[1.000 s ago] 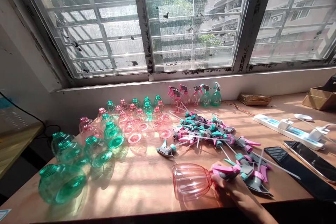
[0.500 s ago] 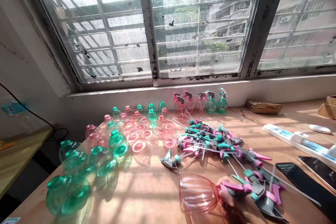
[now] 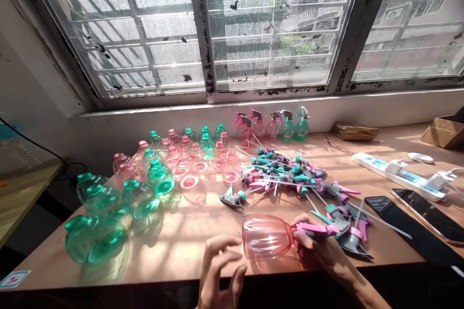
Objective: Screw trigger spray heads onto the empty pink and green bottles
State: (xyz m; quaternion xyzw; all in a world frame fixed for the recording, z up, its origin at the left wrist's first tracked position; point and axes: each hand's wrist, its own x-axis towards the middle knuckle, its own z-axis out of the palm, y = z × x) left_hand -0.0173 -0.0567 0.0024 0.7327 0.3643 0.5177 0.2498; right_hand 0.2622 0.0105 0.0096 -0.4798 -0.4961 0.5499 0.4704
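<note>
A clear pink spray bottle (image 3: 267, 237) lies on its side at the front of the table, its base to the left. My right hand (image 3: 308, 244) is closed around its neck end. A pink trigger (image 3: 314, 228) shows right at that neck; whether its head is screwed on cannot be made out. My left hand (image 3: 222, 268) is just left of the bottle's base, fingers curved and apart, holding nothing. Behind the bottle lies a single grey-and-teal spray head (image 3: 233, 197). A pile of pink, teal and grey spray heads (image 3: 286, 171) with white tubes spreads beyond my right hand.
Several open green bottles (image 3: 96, 240) and pink bottles (image 3: 188, 174) stand on the left. Bottles with spray heads (image 3: 287, 128) line the wall. On the right are a power strip (image 3: 398, 176), phones (image 3: 431, 215) and a brown package (image 3: 354, 131).
My left hand has come into view beside the bottle's base. The view has tipped downward, so the table's front edge shows. My right hand still grips the pink bottle.
</note>
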